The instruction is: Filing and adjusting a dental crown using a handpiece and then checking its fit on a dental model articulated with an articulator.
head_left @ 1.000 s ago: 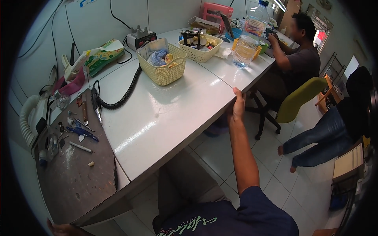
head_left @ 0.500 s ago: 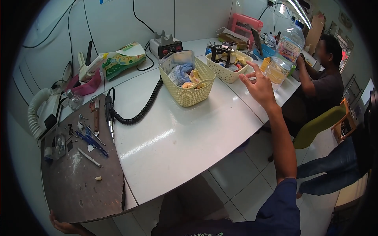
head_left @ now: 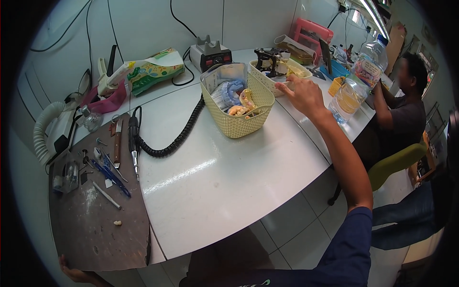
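My right hand point(head_left: 306, 95) is stretched over the near edge of a cream basket point(head_left: 275, 87), thumb and fingers apart, with nothing visible in it. Some fingertips are hidden behind the hand. In that basket are a black metal dental articulator point(head_left: 268, 62) and yellowish pieces. Nearer stands a pale yellow woven basket point(head_left: 237, 122) with a blue-and-white plastic bag point(head_left: 229, 91) and dental models point(head_left: 247, 99). My left hand point(head_left: 74, 273) is low at the near left corner of a dark work board point(head_left: 103, 244), fingers loosely extended by its edge, partly hidden under it.
On the board lie a brown-handled knife point(head_left: 117, 143), blue tweezers point(head_left: 111, 177), a small tooth-like piece point(head_left: 117, 223) and a corded handpiece point(head_left: 134, 148). Behind stands its control box point(head_left: 210, 55). A large water bottle point(head_left: 356, 91) is right of my arm; a person point(head_left: 401, 105) sits beyond.
My right hand has moved slightly left and down, from beside the bottle to the cream basket's near edge, fingers more bent. The view has shifted a little. The left hand stays put.
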### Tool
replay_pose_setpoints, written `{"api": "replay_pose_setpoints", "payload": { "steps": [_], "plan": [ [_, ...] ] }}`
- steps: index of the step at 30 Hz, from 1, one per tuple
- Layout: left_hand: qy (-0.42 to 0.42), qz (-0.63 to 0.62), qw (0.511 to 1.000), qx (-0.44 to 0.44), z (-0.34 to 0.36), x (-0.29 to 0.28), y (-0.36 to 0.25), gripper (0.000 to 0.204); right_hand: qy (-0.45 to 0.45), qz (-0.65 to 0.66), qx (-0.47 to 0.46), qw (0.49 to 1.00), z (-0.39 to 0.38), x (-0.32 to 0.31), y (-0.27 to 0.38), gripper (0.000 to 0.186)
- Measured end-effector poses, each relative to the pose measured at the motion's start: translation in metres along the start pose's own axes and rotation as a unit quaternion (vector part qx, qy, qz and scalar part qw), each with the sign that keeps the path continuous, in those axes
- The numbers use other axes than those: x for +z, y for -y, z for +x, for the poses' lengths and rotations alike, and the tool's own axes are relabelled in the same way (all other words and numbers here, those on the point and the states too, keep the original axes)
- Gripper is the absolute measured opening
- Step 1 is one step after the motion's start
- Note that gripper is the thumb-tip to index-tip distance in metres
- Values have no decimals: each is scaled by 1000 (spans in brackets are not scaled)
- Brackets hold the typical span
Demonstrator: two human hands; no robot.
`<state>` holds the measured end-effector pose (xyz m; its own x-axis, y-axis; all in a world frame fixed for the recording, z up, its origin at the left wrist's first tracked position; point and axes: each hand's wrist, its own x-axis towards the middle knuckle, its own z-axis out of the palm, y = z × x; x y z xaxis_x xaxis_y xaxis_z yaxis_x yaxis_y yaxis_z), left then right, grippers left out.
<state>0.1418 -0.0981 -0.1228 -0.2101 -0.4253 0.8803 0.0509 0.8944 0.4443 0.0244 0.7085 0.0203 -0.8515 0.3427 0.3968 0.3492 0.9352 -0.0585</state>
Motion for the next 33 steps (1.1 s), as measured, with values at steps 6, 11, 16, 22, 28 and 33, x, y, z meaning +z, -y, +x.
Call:
{"api": "replay_pose_setpoints", "payload": {
  "steps": [6,11,16,22,28,33],
  "plan": [
    [-16,52,998,33,-3,13,-26,40,-121,189,-29,974,1,5,-15,60],
    [-57,-69,992,-88,2,5,-38,42,-72,339,-231,909,-62,-31,54,60],
    [-49,-29,997,-54,-4,9,-33,42,-90,194,-257,942,-75,-29,78,51],
    [-58,-52,994,-71,-5,10,-44,40,-119,145,-208,960,-51,-18,86,53],
    [-34,104,991,74,-12,8,-39,37,-83,129,-211,965,-44,-25,97,52],
    [-39,26,999,21,-9,4,-28,35,-110,198,-223,948,-69,-29,98,41]
  ]
}}
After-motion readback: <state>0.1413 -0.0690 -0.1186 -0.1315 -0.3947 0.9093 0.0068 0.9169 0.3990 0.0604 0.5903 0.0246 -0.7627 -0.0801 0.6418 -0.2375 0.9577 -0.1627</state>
